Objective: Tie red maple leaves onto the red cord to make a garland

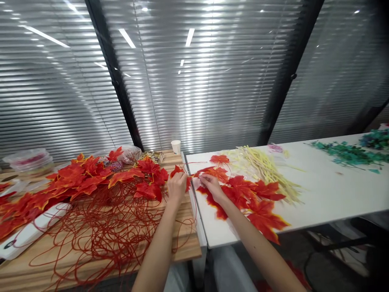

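My left hand point(177, 188) is closed, its fingers wrapped round part of a red artificial maple leaf point(176, 171) above the gap between the two tables. Close beside it, my right hand point(212, 186) pinches a thin red cord point(194, 176) that spans the short space between the hands. The exact grip of the fingertips is too small to make out. Large red maple leaves point(264, 215) with yellow edges lie under and around my right wrist. Left of my left hand, a tangled heap of red cord point(112, 239) spreads over the wooden table, below a long pile of maple leaves point(73, 178).
A white device point(36, 229) lies on the wooden table point(185, 247) at left, near stacked plastic tubs point(28, 160). A paper cup point(176, 147) stands at the back. The white table point(322, 194) bears pale yellow strips point(267, 170) and green foliage point(349, 154). Blinds line the back.
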`<control>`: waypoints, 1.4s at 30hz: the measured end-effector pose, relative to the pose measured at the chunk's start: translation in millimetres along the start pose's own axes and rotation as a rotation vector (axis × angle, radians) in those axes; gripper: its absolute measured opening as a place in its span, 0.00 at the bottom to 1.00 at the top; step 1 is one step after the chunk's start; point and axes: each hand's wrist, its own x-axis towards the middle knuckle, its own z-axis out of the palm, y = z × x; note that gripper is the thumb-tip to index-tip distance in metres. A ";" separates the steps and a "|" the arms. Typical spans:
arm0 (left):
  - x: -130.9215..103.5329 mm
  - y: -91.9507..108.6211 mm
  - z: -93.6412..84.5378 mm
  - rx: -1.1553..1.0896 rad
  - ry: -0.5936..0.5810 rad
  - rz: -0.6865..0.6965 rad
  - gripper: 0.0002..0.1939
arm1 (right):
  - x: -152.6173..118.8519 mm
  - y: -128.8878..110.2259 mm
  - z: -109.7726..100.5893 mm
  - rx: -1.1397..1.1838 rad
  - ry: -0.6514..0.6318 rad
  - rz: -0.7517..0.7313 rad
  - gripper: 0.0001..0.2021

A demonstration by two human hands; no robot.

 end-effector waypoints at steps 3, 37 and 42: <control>-0.7 6.7 2.9 0.010 -0.067 -0.036 0.16 | -0.7 -1.0 -0.1 -0.021 -0.007 -0.020 0.11; -4.7 17.1 2.5 -0.030 -0.122 0.133 0.14 | -8.6 -17.0 2.6 -0.192 -0.061 -0.078 0.10; -5.3 17.0 4.6 -0.018 -0.109 0.134 0.14 | -8.1 -14.4 1.9 -0.201 -0.060 -0.075 0.11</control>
